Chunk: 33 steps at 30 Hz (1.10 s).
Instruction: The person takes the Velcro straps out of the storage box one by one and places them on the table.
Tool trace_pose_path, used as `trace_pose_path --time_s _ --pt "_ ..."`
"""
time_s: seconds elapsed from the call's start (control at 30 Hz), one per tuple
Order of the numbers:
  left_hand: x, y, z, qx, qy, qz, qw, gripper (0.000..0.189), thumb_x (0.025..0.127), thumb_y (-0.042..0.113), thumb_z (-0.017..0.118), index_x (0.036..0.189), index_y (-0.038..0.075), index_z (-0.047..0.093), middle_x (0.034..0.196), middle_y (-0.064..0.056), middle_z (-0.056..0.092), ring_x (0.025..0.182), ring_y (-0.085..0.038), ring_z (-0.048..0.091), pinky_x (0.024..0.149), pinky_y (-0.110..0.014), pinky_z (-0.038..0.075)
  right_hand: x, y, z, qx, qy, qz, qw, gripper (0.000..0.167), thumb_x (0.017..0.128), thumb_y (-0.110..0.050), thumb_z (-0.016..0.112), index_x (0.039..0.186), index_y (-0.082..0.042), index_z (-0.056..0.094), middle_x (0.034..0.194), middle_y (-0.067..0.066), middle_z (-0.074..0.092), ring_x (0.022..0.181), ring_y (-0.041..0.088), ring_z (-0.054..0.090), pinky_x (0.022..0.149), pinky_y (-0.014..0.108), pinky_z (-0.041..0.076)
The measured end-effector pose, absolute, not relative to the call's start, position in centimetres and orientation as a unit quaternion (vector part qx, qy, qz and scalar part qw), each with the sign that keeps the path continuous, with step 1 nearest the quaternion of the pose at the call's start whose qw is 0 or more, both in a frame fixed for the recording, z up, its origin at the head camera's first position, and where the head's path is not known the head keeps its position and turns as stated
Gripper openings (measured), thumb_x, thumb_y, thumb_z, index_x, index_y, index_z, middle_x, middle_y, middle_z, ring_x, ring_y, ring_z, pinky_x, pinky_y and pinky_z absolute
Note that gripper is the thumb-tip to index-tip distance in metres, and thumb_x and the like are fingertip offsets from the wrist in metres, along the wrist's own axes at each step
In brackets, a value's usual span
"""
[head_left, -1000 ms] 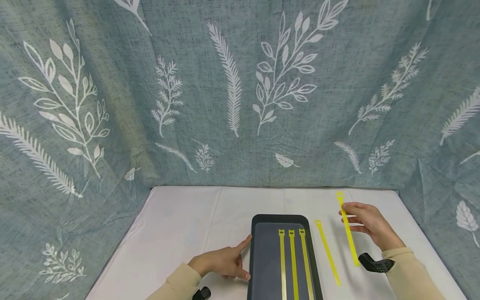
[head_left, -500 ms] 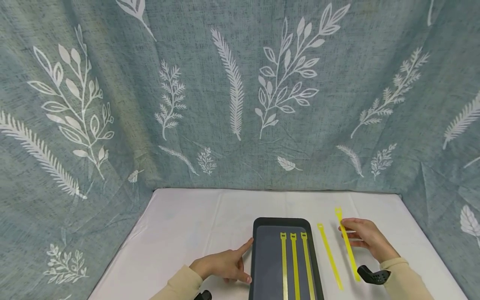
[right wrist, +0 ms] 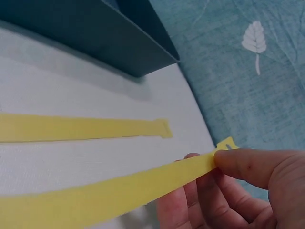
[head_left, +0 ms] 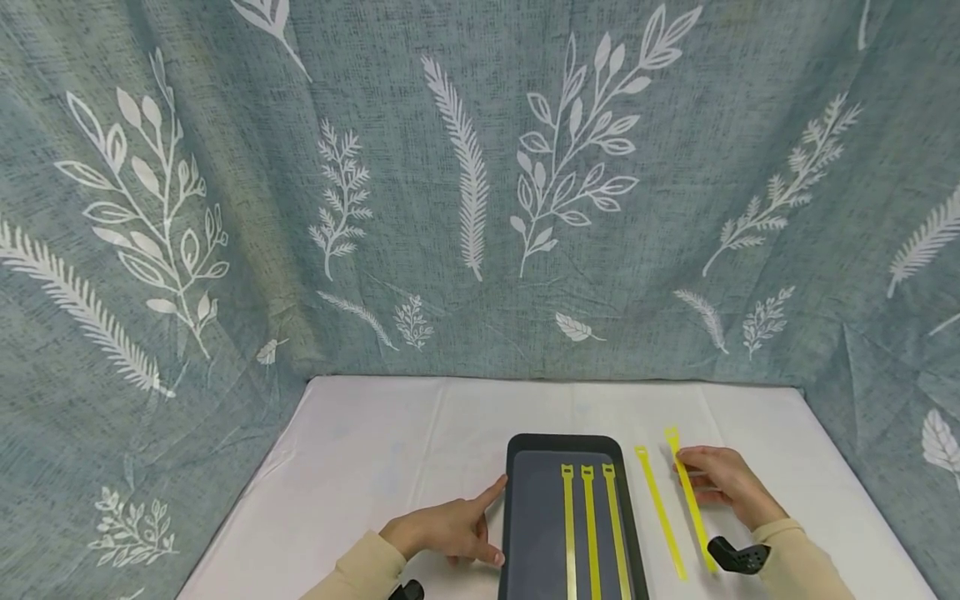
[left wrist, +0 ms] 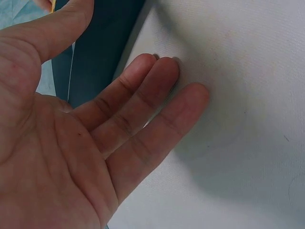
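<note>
My right hand [head_left: 727, 482] pinches a yellow hook-and-loop cable tie [head_left: 693, 510] near its slotted head, thumb on one side and fingers on the other. Its long tail slants back toward the wrist. Left of it a second yellow cable tie [head_left: 662, 515] lies on the white cloth, its head also seen in the right wrist view. Three more yellow ties [head_left: 591, 525] lie side by side, heads away from me, in the right part of a dark tray [head_left: 536, 517]. My left hand [head_left: 448, 528] is at the tray's left side, index fingertip and thumb at its wall, the other fingers loosely bent.
The tray's raised wall [right wrist: 95, 43] stands close beside the loose tie. White cloth [head_left: 375, 442] covers the table. A blue-green leaf-patterned curtain [head_left: 390, 208] hangs behind it and at both sides.
My right hand has come down and slightly left with its cable tie, nearer the one on the cloth. The left hand keeps its place at the tray; the head view has shifted a little.
</note>
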<state>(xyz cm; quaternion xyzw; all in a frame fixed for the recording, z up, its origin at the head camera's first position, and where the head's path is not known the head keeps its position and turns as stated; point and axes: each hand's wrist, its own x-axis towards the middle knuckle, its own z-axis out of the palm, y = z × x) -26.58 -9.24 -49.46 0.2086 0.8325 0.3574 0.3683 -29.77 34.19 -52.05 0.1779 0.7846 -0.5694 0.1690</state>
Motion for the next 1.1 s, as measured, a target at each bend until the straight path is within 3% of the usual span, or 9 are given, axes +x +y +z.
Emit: trace_pose_path --time_s 0.2,0.63,1.1 --pt "-26.55 -9.18 -49.36 0.203 0.832 0.358 0.371 0.106 0.088 0.024 0.081 0.165 0.019 0.008 0.079 -0.001 0.064 0.064 -0.016 0.057 0.054 -0.032 0.049 -29.98 33.9 -52.63 0.185 0.796 -0.552 0.166 0.056 0.098 -0.036 0.063 0.135 0.007 0.056 0.102 0.006 0.071 0.081 0.014 0.065 0.071 0.032 0.057" --pt "-26.5 -9.11 -49.58 0.201 0.833 0.36 0.369 0.106 0.087 0.024 0.082 0.165 0.019 0.009 0.077 0.0 0.065 0.063 -0.017 0.058 0.053 -0.032 0.05 -29.49 33.7 -52.92 0.216 0.811 -0.522 0.148 0.048 0.096 -0.026 0.062 0.126 0.01 0.059 0.08 0.001 0.067 0.062 0.01 0.062 0.059 0.027 0.056" --pt "-26.52 -9.16 -49.6 0.203 0.835 0.351 0.373 0.106 0.088 0.025 0.081 0.165 0.021 0.008 0.078 -0.001 0.065 0.064 -0.018 0.06 0.054 -0.034 0.051 -29.25 34.01 -53.07 0.197 0.837 -0.49 0.144 0.037 0.096 -0.025 0.062 0.115 0.007 0.066 0.079 0.003 0.066 0.065 0.011 0.061 0.06 0.028 0.055"
